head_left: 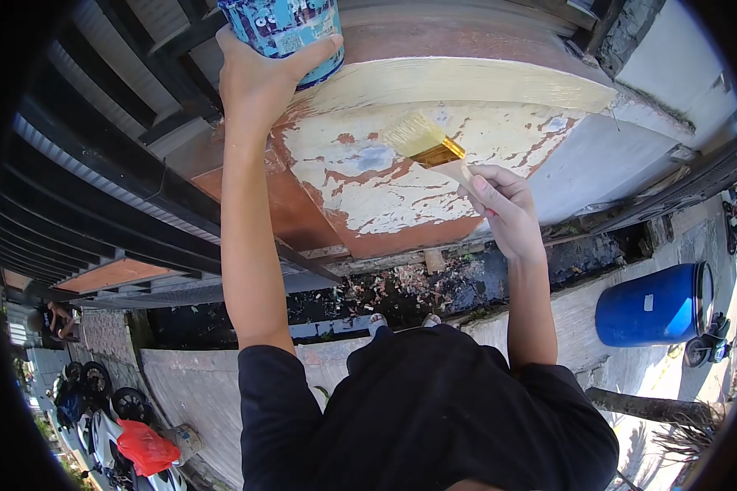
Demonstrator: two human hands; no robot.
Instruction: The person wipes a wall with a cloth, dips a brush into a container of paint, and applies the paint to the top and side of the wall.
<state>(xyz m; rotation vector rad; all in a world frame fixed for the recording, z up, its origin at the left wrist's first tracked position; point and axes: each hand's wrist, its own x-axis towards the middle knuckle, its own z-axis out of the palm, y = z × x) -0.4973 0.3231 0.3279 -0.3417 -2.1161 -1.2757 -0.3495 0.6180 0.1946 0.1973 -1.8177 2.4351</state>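
My left hand is wrapped round a blue, paint-smeared can, which sits at the top of the view by the wall's upper ledge; its opening is out of sight. In my right hand is the handle of a flat paintbrush. The brush's pale bristles point up and left, in front of the wall. A band of cream paint runs along the ledge's edge. Below it, the wall face shows patchy cream paint with reddish-brown areas and grey spots.
Dark metal fence bars stand left. A ditch with debris lies between my feet and the wall. A blue barrel is at right. Motorbikes and a red bag are lower left. A person is far left.
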